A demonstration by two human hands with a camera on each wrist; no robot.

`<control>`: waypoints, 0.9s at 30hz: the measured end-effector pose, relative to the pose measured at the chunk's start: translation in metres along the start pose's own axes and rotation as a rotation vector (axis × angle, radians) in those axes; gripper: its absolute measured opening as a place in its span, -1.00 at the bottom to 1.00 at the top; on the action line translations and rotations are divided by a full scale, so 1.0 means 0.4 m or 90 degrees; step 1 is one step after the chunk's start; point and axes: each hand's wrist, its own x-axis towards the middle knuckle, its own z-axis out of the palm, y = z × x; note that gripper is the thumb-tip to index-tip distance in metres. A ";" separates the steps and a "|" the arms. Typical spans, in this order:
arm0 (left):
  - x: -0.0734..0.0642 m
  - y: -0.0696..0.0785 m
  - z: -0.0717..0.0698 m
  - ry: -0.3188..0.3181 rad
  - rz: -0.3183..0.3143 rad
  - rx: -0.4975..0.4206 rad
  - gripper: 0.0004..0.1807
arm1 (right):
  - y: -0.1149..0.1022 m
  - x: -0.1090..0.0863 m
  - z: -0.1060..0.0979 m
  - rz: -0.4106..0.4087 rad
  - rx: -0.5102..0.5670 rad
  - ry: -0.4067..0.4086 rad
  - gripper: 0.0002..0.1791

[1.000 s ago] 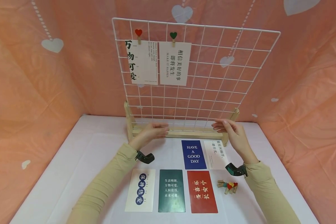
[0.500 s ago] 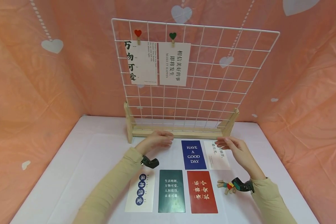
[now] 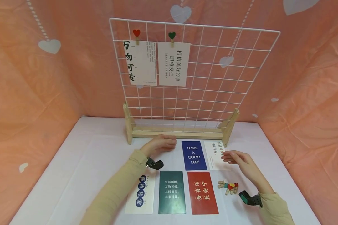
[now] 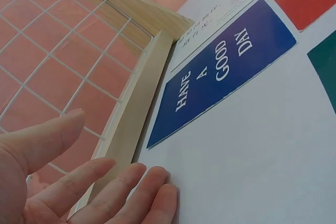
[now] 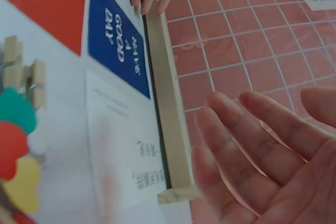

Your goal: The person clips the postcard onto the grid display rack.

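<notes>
My left hand (image 3: 160,144) holds nothing, its fingers relaxed, just left of the blue HAVE A GOOD DAY card (image 3: 194,155) and in front of the rack's wooden base. In the left wrist view its fingers (image 4: 126,187) are spread and bare. Over the right edge of a white card with black writing (image 3: 213,157) hovers my right hand (image 3: 240,161), also bare, as the right wrist view of its loosely extended fingers (image 5: 247,145) confirms. Near that wrist lies a small pile of wooden clothespins with coloured hearts (image 3: 229,187).
Behind stands a white wire grid (image 3: 208,81) on a wooden base (image 3: 177,134). A red-heart clothespin (image 3: 136,36) and a green-heart clothespin (image 3: 172,39) hold two white cards on it. A white card with blue circles (image 3: 140,195), a green card (image 3: 172,192) and a red card (image 3: 203,192) form the front row.
My right hand has come down from the grid's lower right toward the front right. My left hand has shifted slightly right and nearer. Cards and clothespins stay where they were.
</notes>
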 end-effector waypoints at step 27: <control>0.040 -0.015 0.039 0.048 -0.023 -0.069 -0.52 | 0.070 -0.051 -0.007 0.112 0.026 -0.122 -0.53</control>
